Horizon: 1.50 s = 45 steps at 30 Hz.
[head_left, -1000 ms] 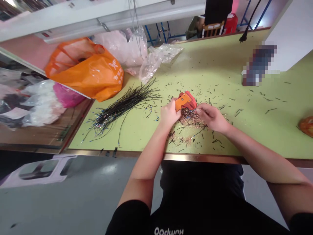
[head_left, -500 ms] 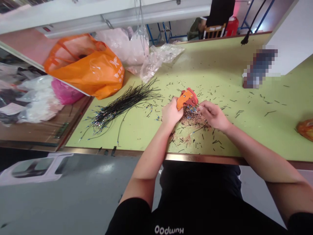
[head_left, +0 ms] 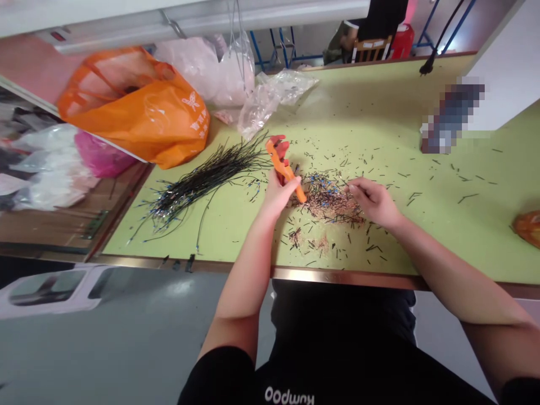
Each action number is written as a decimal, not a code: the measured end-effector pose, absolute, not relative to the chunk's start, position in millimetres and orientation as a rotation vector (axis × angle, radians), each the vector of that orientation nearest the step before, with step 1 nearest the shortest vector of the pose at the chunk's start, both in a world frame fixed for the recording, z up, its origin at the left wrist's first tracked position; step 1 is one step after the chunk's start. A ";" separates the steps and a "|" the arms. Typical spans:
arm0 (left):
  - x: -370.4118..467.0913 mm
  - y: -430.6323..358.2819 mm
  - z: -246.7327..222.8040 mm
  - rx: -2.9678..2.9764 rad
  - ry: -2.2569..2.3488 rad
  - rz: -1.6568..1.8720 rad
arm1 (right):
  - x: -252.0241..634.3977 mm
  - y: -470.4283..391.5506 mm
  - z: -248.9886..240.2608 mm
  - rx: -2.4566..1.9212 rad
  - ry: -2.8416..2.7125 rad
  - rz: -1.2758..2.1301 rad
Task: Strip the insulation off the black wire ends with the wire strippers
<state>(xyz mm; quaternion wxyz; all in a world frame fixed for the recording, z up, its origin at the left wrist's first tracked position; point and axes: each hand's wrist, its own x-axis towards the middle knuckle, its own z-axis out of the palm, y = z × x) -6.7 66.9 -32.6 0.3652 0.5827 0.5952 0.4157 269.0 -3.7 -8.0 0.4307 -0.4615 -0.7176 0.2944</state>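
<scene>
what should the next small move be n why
Probably swing the orange tool towards the right hand: the left hand grips it apart from the right fingertips, which are pinched together, perhaps on something too thin to make out.

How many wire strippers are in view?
1: the orange wire stripper, held in the left hand, beside the scrap pile. Another may be hidden in the orange bag.

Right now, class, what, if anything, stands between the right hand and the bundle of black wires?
Two things do. Nearest the right hand lies the low heap of scraps on the green tabletop; beyond it, nearer the bundle of black wires, is the left hand, holding the orange-and-red tool.
</scene>
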 end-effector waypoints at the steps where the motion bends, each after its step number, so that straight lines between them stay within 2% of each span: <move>1: 1.4 60.2 -29.1 1.426 1.434 1.043 | 269.0 -4.3 -8.1 -1.144 -1.788 0.748; 6: 28.4 30.7 -12.8 1.268 0.993 0.918 | 265.9 -5.5 -4.3 -1.112 -1.743 0.711; 14: 48.8 11.3 -13.3 1.259 0.834 0.757 | 258.5 -7.5 -3.0 -1.097 -1.811 0.617; 26: 49.0 4.4 -15.8 1.483 0.973 0.728 | 258.9 -0.7 -14.8 -1.083 -1.902 0.516; 36: 51.1 -4.3 -8.2 1.673 1.173 0.705 | 260.7 -0.2 -24.6 -1.062 -2.043 0.094; 45: 49.6 -1.0 -8.1 1.684 1.192 0.648 | 257.4 -1.8 -22.1 -1.109 -2.087 0.125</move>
